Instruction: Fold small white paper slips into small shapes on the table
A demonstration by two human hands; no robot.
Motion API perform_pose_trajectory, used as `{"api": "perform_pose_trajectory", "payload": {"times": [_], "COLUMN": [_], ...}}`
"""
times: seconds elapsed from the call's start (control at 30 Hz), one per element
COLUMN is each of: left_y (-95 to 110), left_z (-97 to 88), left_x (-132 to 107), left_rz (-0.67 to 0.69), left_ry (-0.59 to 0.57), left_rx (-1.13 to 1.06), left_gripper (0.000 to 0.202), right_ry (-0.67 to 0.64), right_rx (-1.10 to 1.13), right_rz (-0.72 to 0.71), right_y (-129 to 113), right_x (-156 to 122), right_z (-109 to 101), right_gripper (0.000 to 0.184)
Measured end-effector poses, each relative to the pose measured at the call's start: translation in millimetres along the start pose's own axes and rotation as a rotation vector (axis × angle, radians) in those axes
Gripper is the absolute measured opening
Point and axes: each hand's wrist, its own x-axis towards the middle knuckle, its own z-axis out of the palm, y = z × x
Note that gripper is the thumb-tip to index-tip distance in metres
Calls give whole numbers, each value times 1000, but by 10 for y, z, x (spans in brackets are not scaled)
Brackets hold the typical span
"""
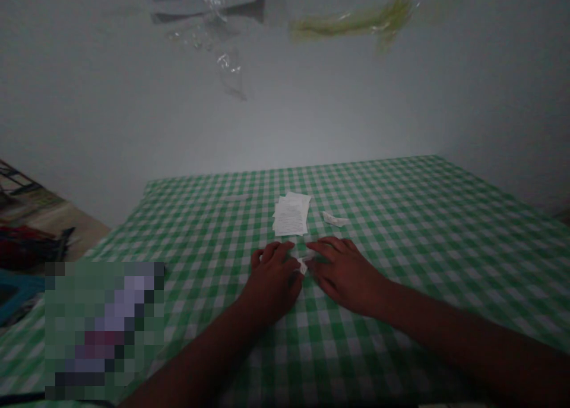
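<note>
A small white slip of paper (303, 268) lies between my two hands, low over the checked cloth, creased or folded. My left hand (275, 280) reaches in from the left, and its thumb side is at the slip's left edge; its other fingers are bent forward on the cloth. From the right, my right hand (350, 275) meets the slip's other side with its fingertips, index finger stretched out ahead. Fingers and shadow partly hide the slip. Just beyond the hands sits a loose stack of printed paper sheets (291, 217). To its right lies a folded paper strip (333, 220).
A green and white checked tablecloth (401, 212) covers the table, which meets a pale wall (338, 111) at the back. A blurred-out long object (111, 319) lies at the left front. Red and blue things stand on the floor beyond the left edge.
</note>
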Motion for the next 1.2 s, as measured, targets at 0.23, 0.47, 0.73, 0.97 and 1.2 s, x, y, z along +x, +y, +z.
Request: {"api": "perform_pose_trajectory", "payload": {"times": [0.23,0.47,0.73,0.97,1.2], "left_y": [12,15,-31,-72,-82], "left_z": [-13,-11,83,115,58], "left_x": [-16,-19,9,-3,-17], "left_rz": [4,-18,-35,-47,-14], "left_ry": [-3,15,70,56,24], "left_rx": [-7,-36,-55,-77,-104], "left_gripper": [17,17,10,13,15], "right_ry": [-5,19,113,83,68], "right_rx": [-69,-98,74,151,65], "right_rz": [110,115,-80,-212,-167], "right_y": [28,100,33,-25,-115], "right_x": [5,29,37,11,-1], "right_z": [21,47,60,102,102], "right_gripper": [30,31,32,33,34]}}
